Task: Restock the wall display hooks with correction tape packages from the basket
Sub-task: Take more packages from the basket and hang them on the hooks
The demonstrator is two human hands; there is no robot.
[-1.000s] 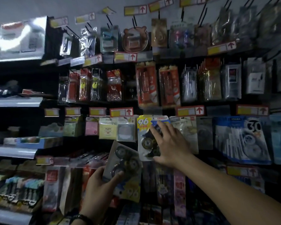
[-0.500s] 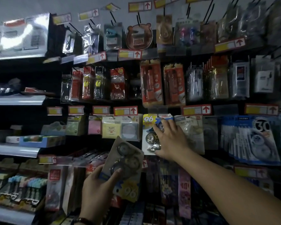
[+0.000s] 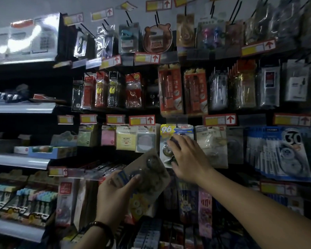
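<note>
The right arm (image 3: 258, 211) is stretching up from the lower right corner towards the middle of the wall display, bare and nearly straight, with the wrist bending slightly upward. The right hand (image 3: 189, 159) is lying palm-forward on the hanging correction tape package (image 3: 169, 133), the yellow-and-blue card marked 96. Its fingers are spreading loosely, almost straight, and resting on the front of the blister rather than closing round it; the fingertips are blurring, so exact contact there is hard to read. The thumb is pointing down-left at the card's lower edge.

The left arm is rising from the bottom edge with a dark beaded bracelet (image 3: 101, 229) round the wrist. The left hand (image 3: 113, 194) is gripping a second correction tape package (image 3: 151, 177), fingers curling behind it and the thumb pressing across the front. This package is tilting with its top leaning right, just below and to the left of the hanging one, its upper corner close to the right hand.

The hanging package is sitting in the 3rd row of goods, between pale sticky-note packs (image 3: 126, 139) on its left and a grey tape pack (image 3: 211, 144) on its right, under a red-edged price tag (image 3: 142, 120).
</note>
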